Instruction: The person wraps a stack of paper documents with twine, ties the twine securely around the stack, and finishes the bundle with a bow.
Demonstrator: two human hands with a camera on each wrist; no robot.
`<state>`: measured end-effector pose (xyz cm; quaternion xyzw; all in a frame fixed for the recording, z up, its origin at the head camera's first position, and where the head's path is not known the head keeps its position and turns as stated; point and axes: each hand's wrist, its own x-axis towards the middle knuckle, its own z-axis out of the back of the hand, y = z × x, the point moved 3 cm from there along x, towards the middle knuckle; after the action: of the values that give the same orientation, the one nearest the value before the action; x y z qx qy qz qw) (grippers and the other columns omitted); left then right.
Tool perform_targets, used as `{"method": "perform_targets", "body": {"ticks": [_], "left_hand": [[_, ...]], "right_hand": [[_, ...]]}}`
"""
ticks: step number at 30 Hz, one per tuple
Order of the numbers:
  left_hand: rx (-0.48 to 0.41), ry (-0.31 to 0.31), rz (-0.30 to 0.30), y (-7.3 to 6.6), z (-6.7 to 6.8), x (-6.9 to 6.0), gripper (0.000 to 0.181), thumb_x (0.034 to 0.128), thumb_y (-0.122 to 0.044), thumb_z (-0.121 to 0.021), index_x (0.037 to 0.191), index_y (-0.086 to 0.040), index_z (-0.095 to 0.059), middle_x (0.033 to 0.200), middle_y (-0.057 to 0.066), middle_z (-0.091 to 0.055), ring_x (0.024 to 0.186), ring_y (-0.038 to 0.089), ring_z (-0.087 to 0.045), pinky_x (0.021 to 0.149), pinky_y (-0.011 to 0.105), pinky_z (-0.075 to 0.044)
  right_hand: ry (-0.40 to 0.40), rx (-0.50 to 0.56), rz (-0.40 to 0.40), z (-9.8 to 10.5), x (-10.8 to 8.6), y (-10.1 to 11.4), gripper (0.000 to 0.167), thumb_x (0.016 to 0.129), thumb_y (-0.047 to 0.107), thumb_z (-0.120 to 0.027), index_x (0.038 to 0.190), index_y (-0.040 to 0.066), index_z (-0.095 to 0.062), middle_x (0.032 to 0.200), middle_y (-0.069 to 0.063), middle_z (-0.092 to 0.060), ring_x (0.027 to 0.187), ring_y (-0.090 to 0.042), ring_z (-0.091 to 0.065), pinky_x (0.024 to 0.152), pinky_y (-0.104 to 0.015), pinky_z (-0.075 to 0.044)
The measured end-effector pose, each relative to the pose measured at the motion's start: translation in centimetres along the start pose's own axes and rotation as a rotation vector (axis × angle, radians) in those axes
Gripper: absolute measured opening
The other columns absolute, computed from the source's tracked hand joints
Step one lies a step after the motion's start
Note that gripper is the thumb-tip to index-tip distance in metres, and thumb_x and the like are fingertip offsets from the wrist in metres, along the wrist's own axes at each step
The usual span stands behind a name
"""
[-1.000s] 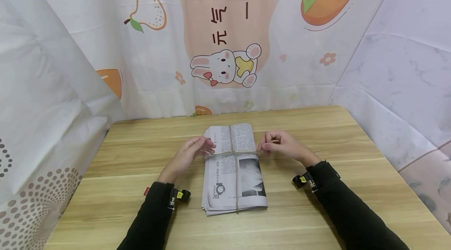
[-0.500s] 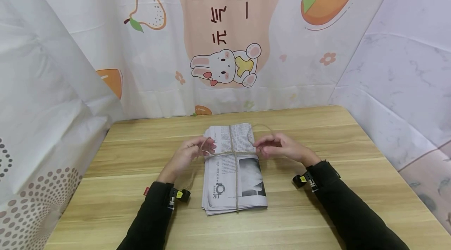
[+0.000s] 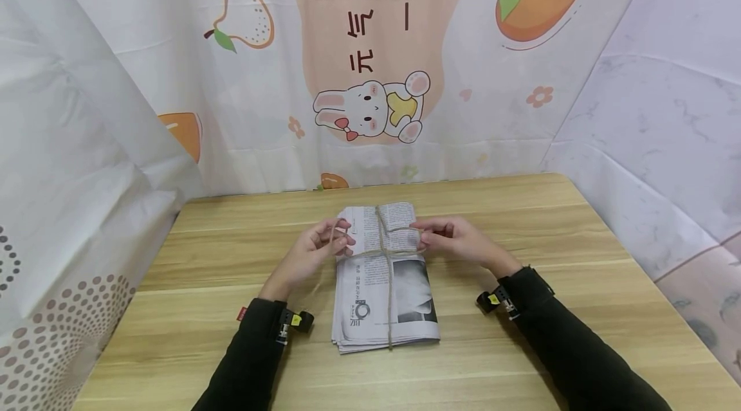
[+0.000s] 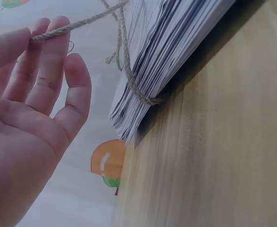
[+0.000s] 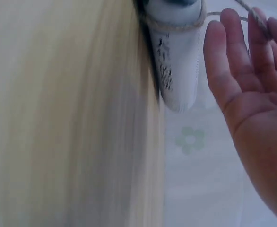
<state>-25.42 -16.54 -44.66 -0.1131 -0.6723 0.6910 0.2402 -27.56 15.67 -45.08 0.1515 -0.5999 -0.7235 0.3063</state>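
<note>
Moved since the earlier frame: right hand (image 3: pixel 457 240), its loop of twine now drawn low across the bundle's upper part; left hand (image 3: pixel 309 250), fingers shifted slightly. Unmoved: newspaper bundle (image 3: pixel 361 282), flat on the table (image 3: pixel 463 372), midway between left and right edges, towards the far edge.

Hands: right, pinching the right strand (image 5: pixel 253 14) between thumb and finger; left, pinching the left strand (image 4: pixel 82 22) likewise, other fingers loosely extended.

Risks, as judged: twine (image 3: pixel 390 308) slackening at the crossing should either pinch slip; whether a knot sits there cannot be told. Uneven pull could skew the bundle or crease its loose sheets.

Surroundings: curtain (image 3: pixel 231 109) behind the far edge; wrist camera (image 3: pixel 305 321) on the left sleeve, near the bundle, where the trailing left end might snag.
</note>
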Motion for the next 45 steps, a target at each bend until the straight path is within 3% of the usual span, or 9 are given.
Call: {"method": "perform_targets", "body": {"ticks": [7,13,18,23,30,33,37,41,45], "left_hand": [[-0.01,0.036,-0.067,-0.1,-0.1,0.3,0.051,0.1011,0.002,-0.058,0.148,-0.006,-0.039,0.118,0.042,-0.057,0.088,0.043,-0.07,0.085,0.048,-0.057],[-0.031,0.021,-0.07,-0.1,0.0,0.5,0.06,0.0972,0.009,-0.059,0.15,-0.005,-0.034,0.132,0.041,-0.048,0.081,0.033,-0.072,0.079,0.043,-0.059],[0.027,-0.088,-0.038,-0.2,0.5,0.5,0.074,0.0956,0.01,-0.061,0.158,-0.008,-0.025,0.144,0.029,-0.049,0.08,0.03,-0.073,0.078,0.033,-0.058],[0.086,-0.19,-0.037,-0.5,0.8,0.4,0.077,0.0957,0.009,-0.061,0.16,-0.008,-0.023,0.147,0.018,-0.052,0.084,0.038,-0.073,0.078,0.032,-0.059],[0.122,-0.18,-0.13,-1.1,-0.2,0.7,0.068,0.098,0.002,-0.064,0.158,-0.014,-0.036,0.14,0.012,-0.061,0.09,0.046,-0.07,0.083,0.039,-0.058],[0.136,-0.203,-0.101,-1.2,-0.7,1.0,0.068,0.0974,0.001,-0.065,0.157,-0.015,-0.037,0.141,0.014,-0.059,0.095,0.044,-0.07,0.084,0.043,-0.058],[0.191,-0.238,0.0,-0.8,-0.9,1.2,0.077,0.0936,0.007,-0.066,0.159,-0.009,-0.029,0.15,0.024,-0.046,0.106,0.035,-0.069,0.088,0.032,-0.056],[0.278,-0.252,0.103,-0.6,-0.8,1.2,0.07,0.0919,0.008,-0.067,0.154,0.0,-0.037,0.135,0.024,-0.061,0.109,0.03,-0.069,0.078,0.02,-0.055],[0.332,-0.211,0.127,-0.7,-1.1,1.3,0.051,0.0932,0.002,-0.069,0.142,-0.001,-0.056,0.115,0.012,-0.073,0.106,0.025,-0.07,0.074,0.022,-0.055]], "right_hand": [[-0.105,0.001,-0.071,-0.7,0.3,0.8,0.034,0.102,0.01,-0.062,0.128,-0.012,-0.061,0.092,-0.018,-0.071,0.088,-0.02,-0.072,0.083,-0.043,-0.058],[-0.129,0.234,-0.105,-1.0,0.8,0.7,0.042,0.105,0.012,-0.057,0.134,-0.017,-0.05,0.102,-0.016,-0.072,0.103,-0.025,-0.072,0.092,-0.046,-0.054],[-0.151,0.412,-0.137,-1.1,1.1,0.5,0.05,0.105,0.011,-0.057,0.145,-0.013,-0.042,0.127,-0.024,-0.064,0.097,-0.023,-0.073,0.089,-0.042,-0.056],[-0.14,0.383,-0.204,-1.5,1.7,0.5,0.05,0.103,0.009,-0.059,0.148,-0.007,-0.043,0.143,-0.028,-0.052,0.083,-0.019,-0.072,0.089,-0.04,-0.056],[-0.136,0.352,-0.223,-2.3,2.5,1.0,0.049,0.103,0.009,-0.06,0.148,-0.006,-0.045,0.143,-0.022,-0.055,0.079,-0.019,-0.071,0.091,-0.04,-0.056],[-0.115,0.339,-0.215,-2.9,2.7,1.0,0.049,0.102,0.007,-0.06,0.147,-0.007,-0.045,0.141,-0.023,-0.057,0.077,-0.017,-0.07,0.084,-0.034,-0.058],[-0.079,0.329,-0.211,-3.3,2.8,0.9,0.049,0.102,0.004,-0.059,0.147,-0.01,-0.044,0.141,-0.027,-0.054,0.076,-0.016,-0.07,0.081,-0.032,-0.058],[-0.061,0.274,-0.24,-3.3,2.7,0.5,0.046,0.102,0.005,-0.059,0.145,-0.009,-0.047,0.138,-0.027,-0.057,0.076,-0.018,-0.071,0.077,-0.032,-0.059],[-0.045,0.244,-0.254,-3.3,2.5,0.2,0.049,0.103,0.007,-0.059,0.148,-0.006,-0.045,0.137,-0.025,-0.059,0.078,-0.019,-0.072,0.075,-0.031,-0.059]]}}
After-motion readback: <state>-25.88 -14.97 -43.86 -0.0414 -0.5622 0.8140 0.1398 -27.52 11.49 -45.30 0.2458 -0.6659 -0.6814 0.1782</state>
